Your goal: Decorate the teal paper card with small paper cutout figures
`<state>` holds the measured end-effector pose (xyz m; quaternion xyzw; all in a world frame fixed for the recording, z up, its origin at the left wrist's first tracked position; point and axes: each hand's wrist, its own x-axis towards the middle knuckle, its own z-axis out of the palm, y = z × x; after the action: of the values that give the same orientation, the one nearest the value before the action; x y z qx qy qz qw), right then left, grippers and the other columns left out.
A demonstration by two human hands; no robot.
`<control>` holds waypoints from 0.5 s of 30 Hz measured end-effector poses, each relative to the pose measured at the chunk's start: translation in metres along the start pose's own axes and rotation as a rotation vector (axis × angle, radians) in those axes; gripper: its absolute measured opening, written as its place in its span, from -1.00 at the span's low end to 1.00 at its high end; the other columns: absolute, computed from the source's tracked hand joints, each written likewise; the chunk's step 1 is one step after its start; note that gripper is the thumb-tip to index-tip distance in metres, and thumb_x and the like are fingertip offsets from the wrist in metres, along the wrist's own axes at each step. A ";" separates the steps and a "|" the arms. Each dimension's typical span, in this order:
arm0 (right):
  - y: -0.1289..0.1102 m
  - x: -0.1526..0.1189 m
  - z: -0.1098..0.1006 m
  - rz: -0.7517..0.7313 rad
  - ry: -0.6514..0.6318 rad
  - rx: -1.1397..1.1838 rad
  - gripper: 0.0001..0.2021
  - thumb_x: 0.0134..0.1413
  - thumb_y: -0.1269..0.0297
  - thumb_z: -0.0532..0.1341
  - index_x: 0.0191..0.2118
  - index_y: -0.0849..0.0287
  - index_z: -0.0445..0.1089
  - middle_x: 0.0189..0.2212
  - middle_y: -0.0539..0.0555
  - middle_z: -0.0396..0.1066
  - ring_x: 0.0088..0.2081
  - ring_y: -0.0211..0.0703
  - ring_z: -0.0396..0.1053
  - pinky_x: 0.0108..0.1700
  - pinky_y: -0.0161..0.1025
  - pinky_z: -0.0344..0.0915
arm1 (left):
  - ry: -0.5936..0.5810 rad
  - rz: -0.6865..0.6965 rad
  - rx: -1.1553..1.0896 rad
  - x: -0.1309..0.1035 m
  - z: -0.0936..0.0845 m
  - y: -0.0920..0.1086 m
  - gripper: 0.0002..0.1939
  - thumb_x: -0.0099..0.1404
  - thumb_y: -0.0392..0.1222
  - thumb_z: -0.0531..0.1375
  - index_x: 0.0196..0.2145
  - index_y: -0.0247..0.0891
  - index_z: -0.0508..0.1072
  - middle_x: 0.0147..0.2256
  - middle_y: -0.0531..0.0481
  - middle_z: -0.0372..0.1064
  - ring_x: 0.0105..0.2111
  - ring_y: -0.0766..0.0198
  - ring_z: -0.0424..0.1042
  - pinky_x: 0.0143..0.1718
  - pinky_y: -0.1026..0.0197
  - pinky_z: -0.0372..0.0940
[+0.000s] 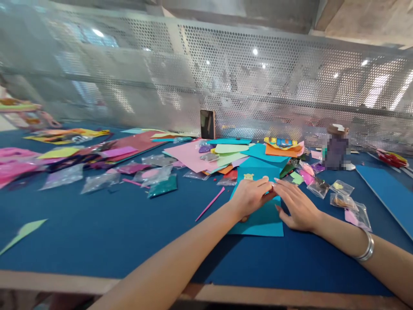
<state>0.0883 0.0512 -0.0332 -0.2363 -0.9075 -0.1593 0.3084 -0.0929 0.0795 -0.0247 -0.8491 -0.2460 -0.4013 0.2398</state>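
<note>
A turquoise sheet of paper [263, 226] lies in front of me, with a small pale-yellow animal-shaped cutout [248, 176] near its upper left. Over the middle of this sheet is my left hand [253, 196], its fingers curled and pressed together; whatever they may hold is hidden. My right hand [299, 207] rests at the sheet's right side, fingers stretched out and thumb apart. The fingertips of both hands meet above the paper. To the left of the sheet lies a thin pink strip [210, 204].
Coloured papers, including a pink sheet [185, 157], and small plastic bags [163, 186] cover the back of the blue table [129, 241]. A phone [207, 124] stands upright by the perforated metal screen [258, 77]. More bags [343, 201] and a blue board [390, 193] lie right.
</note>
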 end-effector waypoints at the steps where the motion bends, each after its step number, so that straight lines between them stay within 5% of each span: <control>1: 0.000 0.000 0.000 -0.011 0.001 0.007 -0.57 0.00 0.48 0.02 0.05 0.41 0.07 -0.03 0.33 0.21 0.10 0.04 0.05 0.02 0.00 0.17 | -0.005 0.003 -0.010 -0.001 0.001 0.000 -0.62 0.29 -0.09 -0.02 -0.61 -0.31 0.29 -0.62 0.08 0.29 -0.65 0.44 0.24 -0.63 0.36 -0.03; 15: 0.006 -0.001 -0.005 -0.174 -0.054 -0.017 -0.72 0.03 0.46 0.02 -0.10 0.38 0.24 -0.16 0.27 0.30 -0.07 0.01 0.19 -0.09 -0.08 0.22 | -0.084 0.030 0.006 -0.004 0.005 -0.001 -0.58 0.21 0.01 0.00 -0.67 -0.28 0.28 -0.68 0.06 0.29 -0.68 0.37 0.26 -0.64 0.30 -0.05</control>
<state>0.0941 0.0535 -0.0289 -0.1635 -0.9312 -0.1870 0.2668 -0.0934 0.0826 -0.0303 -0.8681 -0.2444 -0.3608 0.2377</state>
